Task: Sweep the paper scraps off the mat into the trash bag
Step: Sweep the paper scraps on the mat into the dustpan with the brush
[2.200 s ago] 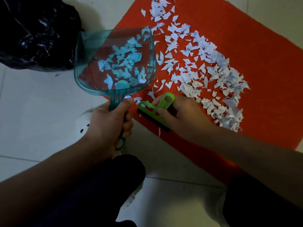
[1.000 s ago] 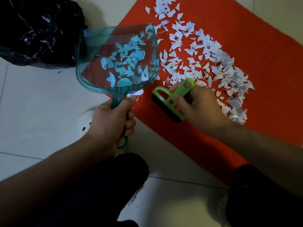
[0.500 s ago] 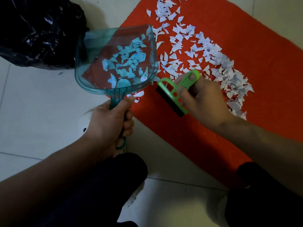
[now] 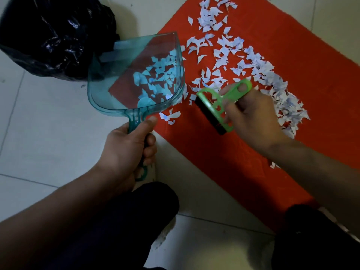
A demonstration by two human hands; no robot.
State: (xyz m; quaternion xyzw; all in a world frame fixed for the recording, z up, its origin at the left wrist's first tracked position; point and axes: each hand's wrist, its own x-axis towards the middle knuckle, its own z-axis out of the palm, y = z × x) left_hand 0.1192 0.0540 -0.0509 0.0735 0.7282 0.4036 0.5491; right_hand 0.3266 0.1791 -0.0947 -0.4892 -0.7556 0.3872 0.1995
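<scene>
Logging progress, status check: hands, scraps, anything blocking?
Left hand grips dustpan, some scraps aboard. Right hand holds brush. Most paper scraps on mat. Trash bag unobstructed.

Pale tiled floor (image 4: pixel 48 133) — thin grout lines, dim light

Pretty dim in here, light seems soft and coming from up top. The floor tiles (image 4: pixel 48 133) look greyish, forearms and knees at the bottom go almost black. Small glare spots on the black trash bag (image 4: pixel 54 36). The green brush (image 4: pixel 220 106) looks slightly motion-blurred. Wide-angle bend at the edges.
</scene>
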